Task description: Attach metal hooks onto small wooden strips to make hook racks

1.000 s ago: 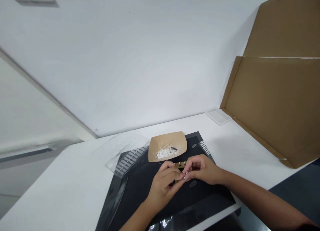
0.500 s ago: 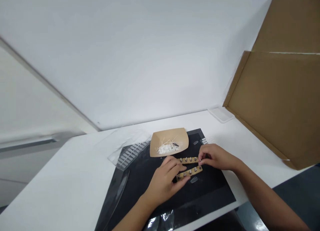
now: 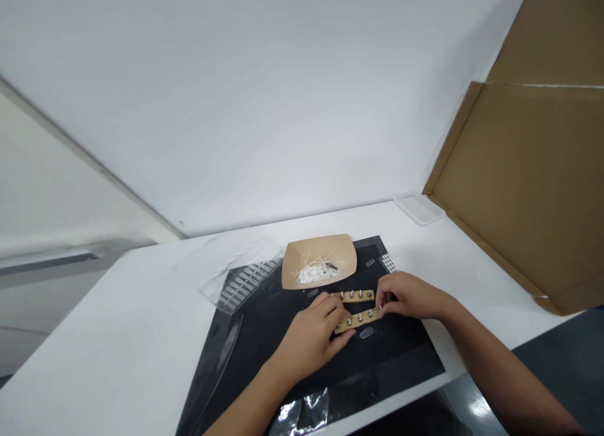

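Note:
Two tan strips lie on a black mat, each carrying a row of small silver metal posts. My left hand (image 3: pixel 315 335) grips the left end of the near strip (image 3: pixel 352 321) between thumb and fingers, its fingertips also touching the left end of the far strip (image 3: pixel 363 296). At the near strip's right end, my right hand (image 3: pixel 401 295) pinches a small metal post (image 3: pixel 380 308); the fingers partly hide it. A clear nail tip (image 3: pixel 367 332) rests on the mat just in front of the near strip. Another clear nail tip (image 3: pixel 370 262) lies farther back.
Behind the strips, a brown paper tray (image 3: pixel 295 257) holds white bits and thin sticks. Clear sheets of nail tips (image 3: pixel 250 282) lie at left on the black mat (image 3: pixel 396 354). A white dotted sheet (image 3: pixel 389 262), a shallow plastic tray (image 3: pixel 419 209) and a large cardboard box (image 3: pixel 519 190) are at right.
My right hand has lowered slightly, bringing the small post onto the right end of the near strip. My left hand stays on the strips. The view has shifted a little.

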Available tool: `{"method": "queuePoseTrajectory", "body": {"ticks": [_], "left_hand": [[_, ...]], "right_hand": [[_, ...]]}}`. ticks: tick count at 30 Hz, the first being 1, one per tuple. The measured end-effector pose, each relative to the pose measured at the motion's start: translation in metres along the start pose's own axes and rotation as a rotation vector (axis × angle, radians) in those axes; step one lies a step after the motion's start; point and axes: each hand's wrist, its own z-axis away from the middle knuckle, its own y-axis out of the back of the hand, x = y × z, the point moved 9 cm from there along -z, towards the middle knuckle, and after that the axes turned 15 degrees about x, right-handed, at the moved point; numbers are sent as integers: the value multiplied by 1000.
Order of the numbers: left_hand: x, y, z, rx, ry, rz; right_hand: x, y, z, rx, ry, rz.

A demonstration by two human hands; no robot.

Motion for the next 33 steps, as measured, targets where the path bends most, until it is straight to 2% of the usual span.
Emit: {"method": "queuePoseTrajectory", "body": {"ticks": [18, 33], "left_hand": [[-3, -2, 1, -19, 48, 34], [-10, -7, 5, -25, 95, 64]], "right_hand": [[2, -3, 5, -94, -85, -47], [2, -6, 5, -95, -91, -26]]}}
